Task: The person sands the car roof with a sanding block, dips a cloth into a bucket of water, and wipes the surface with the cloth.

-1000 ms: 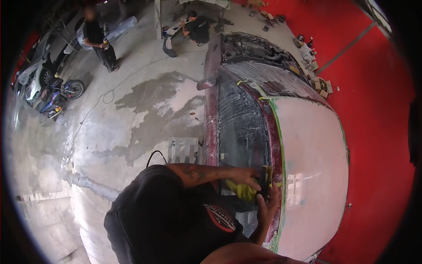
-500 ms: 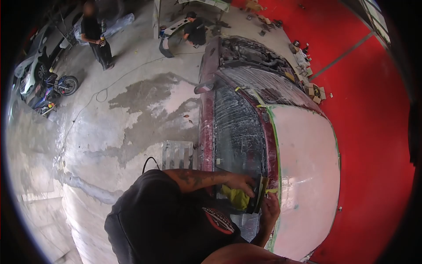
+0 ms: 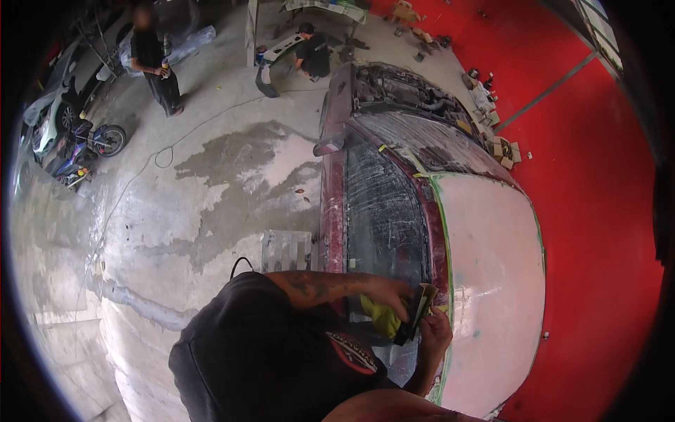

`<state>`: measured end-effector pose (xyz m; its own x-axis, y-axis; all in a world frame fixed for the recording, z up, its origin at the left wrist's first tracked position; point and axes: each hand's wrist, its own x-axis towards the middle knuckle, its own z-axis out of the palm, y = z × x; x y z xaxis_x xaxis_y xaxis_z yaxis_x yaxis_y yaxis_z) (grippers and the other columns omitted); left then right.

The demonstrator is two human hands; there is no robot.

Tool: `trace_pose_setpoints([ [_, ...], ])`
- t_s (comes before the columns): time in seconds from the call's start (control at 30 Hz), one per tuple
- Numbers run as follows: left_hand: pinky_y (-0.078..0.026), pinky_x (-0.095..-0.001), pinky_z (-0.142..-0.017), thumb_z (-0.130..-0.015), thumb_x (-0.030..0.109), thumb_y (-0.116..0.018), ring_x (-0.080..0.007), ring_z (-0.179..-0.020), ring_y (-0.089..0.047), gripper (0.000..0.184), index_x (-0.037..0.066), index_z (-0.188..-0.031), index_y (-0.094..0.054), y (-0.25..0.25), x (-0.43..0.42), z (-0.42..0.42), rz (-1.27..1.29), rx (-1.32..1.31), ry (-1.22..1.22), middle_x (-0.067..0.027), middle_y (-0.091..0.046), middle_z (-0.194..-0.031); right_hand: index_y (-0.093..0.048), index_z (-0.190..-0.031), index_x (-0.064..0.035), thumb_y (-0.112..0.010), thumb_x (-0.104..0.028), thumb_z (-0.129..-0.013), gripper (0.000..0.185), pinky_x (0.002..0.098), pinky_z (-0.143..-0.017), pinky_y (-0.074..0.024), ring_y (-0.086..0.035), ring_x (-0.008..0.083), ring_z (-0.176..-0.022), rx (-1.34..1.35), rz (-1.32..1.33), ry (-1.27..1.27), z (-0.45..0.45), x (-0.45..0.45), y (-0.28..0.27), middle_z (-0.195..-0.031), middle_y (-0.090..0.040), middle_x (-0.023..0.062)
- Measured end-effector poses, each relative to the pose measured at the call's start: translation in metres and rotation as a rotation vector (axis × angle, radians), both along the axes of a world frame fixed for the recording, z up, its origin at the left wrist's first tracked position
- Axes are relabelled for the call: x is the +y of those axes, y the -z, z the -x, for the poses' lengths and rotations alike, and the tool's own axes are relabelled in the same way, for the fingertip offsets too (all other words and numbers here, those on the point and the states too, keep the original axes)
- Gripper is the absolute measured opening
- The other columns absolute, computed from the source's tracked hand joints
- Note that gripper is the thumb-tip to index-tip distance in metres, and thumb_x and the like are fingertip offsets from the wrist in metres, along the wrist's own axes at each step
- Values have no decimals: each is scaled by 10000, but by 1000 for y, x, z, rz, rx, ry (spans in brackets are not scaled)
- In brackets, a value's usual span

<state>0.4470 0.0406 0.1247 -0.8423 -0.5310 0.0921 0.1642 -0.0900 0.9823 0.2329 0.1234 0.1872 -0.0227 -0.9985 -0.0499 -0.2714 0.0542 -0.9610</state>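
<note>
My left hand [image 3: 390, 294] is closed over a dark sanding block [image 3: 415, 316], with a yellow-green cloth [image 3: 382, 320] bunched under the palm. Along the block's upper edge shows a tan strip [image 3: 428, 290] that looks like sandpaper. From the other side, the fingers of my right hand [image 3: 437, 332] are bent in and pressed to the block's edge. Both hands are above the dusty side window [image 3: 383, 204] of a dark red car, beside its pinkish-white roof [image 3: 496, 281]. Green and yellow masking tape [image 3: 441, 232] runs along the roof's edge.
A metal step platform [image 3: 287, 251] stands at the car's side. A cable [image 3: 165, 158] crosses the wet-patched floor. One person [image 3: 149, 63] stands at upper left; another crouches [image 3: 313, 53] by a bumper [image 3: 265, 74]. A motorcycle [image 3: 81, 151] is at far left.
The block has turned and tilted, its tan edge showing more, and both hands have shifted slightly right with it. The crouching person has moved a little.
</note>
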Motion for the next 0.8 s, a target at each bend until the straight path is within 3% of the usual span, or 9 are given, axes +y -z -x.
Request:
trace_pose_setpoints([
  [0.27, -485, -335, -939, -825, 217, -774, -155, -1065, -610, 479, -2, -1219, -610, -11, 4, -8, 43, 0, -32, -91, -680, -1143, -622, -1150, 38, -653, 57, -855, 298, 244, -774, -468, -578, 101, -799, 73, 68, -8, 2, -5, 10, -853, -612, 16],
  [0.47, -476, -326, -941, -835, 248, -769, -154, -1064, -610, 454, -1, -1191, -635, 7, 2, -1, -12, 12, -35, -90, -683, -1127, -645, -1102, 25, -632, 16, -901, 202, 233, -764, -457, -574, 89, -821, 269, 146, -6, -2, -6, 12, -879, -625, 18],
  [0.57, -477, -323, -933, -837, 260, -766, -158, -1057, -614, 443, -2, -1174, -647, -12, 5, -11, -23, -13, -50, -93, -686, -1123, -671, -1065, 24, -627, 3, -916, 157, 243, -769, -463, -583, 91, -837, 322, 191, -49, -5, -6, 11, -903, -643, 26],
  [0.8, -491, -327, -901, -819, 239, -771, -162, -1007, -639, 419, -16, -1135, -667, -6, 5, -5, 64, 22, -69, -99, -711, -1078, -678, -1100, 34, -591, -35, -956, 182, 259, -801, -477, -605, 119, -887, 307, 127, -2, -10, -2, 7, -980, -666, 54],
])
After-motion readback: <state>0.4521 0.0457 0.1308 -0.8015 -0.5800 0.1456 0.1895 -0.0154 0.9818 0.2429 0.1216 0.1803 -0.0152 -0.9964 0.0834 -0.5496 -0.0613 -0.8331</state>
